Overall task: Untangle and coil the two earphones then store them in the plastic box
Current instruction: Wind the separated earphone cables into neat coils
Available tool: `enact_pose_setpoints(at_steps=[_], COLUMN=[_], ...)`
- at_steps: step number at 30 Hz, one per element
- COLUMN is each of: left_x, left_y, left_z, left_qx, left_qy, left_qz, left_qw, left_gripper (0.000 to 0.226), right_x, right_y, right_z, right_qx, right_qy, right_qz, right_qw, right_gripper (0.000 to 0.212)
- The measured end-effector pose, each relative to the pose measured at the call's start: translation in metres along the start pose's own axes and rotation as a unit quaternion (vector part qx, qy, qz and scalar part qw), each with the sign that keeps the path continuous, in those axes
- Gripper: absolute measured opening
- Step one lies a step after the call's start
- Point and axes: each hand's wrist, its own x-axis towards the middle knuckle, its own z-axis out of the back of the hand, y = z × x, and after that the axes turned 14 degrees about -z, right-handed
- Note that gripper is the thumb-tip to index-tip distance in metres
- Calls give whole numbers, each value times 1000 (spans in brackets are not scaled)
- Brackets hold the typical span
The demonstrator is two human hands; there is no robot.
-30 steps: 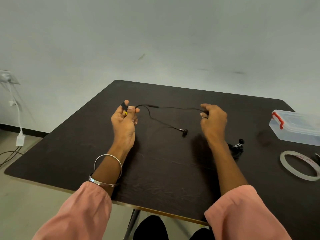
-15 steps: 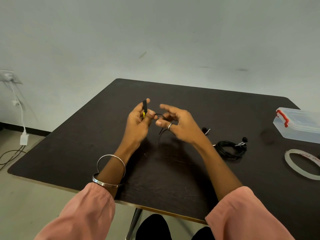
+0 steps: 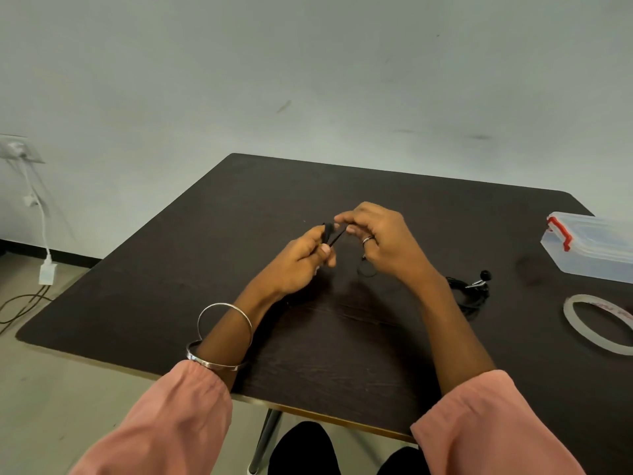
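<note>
Above the middle of the dark table (image 3: 308, 337), my left hand (image 3: 301, 262) pinches one end of a black earphone (image 3: 329, 233). My right hand (image 3: 383, 245) is closed on the same cable just to the right, with a small loop (image 3: 365, 270) hanging under its palm. Fingers hide most of that cable. A second black earphone (image 3: 471, 293) lies coiled on the table beside my right forearm, one bud sticking up. The clear plastic box (image 3: 592, 248) with red clips stands shut at the far right edge.
A roll of clear tape (image 3: 596, 323) lies flat at the right, in front of the box. Left of the table, a white charger and its cable (image 3: 46, 272) hang from a wall socket down to the floor.
My hands came together from wide apart; the cable that was stretched between them is now gathered between the fingers. My right hand went from fingers spread to closed on the cable.
</note>
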Motion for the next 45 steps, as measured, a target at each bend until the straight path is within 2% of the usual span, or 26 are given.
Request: enact_pose_setpoints(at_steps=[3, 5, 11, 14, 17, 20, 23, 26, 32, 35, 38, 40, 43, 45], left_x=[0, 0, -1, -2, 0, 2, 4, 5, 4, 5, 5, 6, 7, 7], left_y=[1, -1, -9, -10, -14, -17, -18, -17, -14, -11, -8, -8, -7, -4], left_z=[-1, -1, -1, -1, 3, 11, 19, 27, 32, 33, 28, 22, 12, 8], left_qx=[-12, -28, -93, -185, -314, -431, -471, -481, -453, -419, -336, -274, -196, -144], left_qy=[15, 21, 23, 19, -20, -86, -153, -219, -308, -347, -364, -354, -309, -267], left_qz=[15, 20, 33, 18, 0, -33, -48, -55, -27, -4, 26, 33, 28, 25], left_qw=[1000, 999, 995, 982, 949, 898, 867, 847, 836, 839, 868, 894, 930, 953], left_gripper=[30, 29, 29, 31, 33, 36, 39, 37, 28, 24, 22, 23, 26, 24], right_x=[2, 3, 2, 3, 3, 2, -1, -3, -12, -15, -15, -14, -13, -10], right_y=[-2, -3, -13, -14, -15, -14, -3, 14, 39, 46, 47, 45, 42, 39], right_z=[-5, -6, 1, -2, -5, -12, -24, -31, -35, -34, -32, -29, -25, -22], right_qx=[-104, -131, -39, -11, -6, -34, -125, -230, -322, -313, -235, -189, -122, -75], right_qy=[-34, -58, -106, -113, -112, -53, 38, 122, 157, 183, 202, 212, 205, 172], right_qz=[45, 57, -8, -25, -43, -68, -55, -8, 77, 92, 74, 63, 48, 33], right_qw=[993, 988, 994, 993, 993, 996, 990, 966, 931, 927, 948, 957, 970, 982], right_gripper=[27, 24, 18, 17, 20, 22, 29, 33, 37, 38, 23, 11, 13, 14])
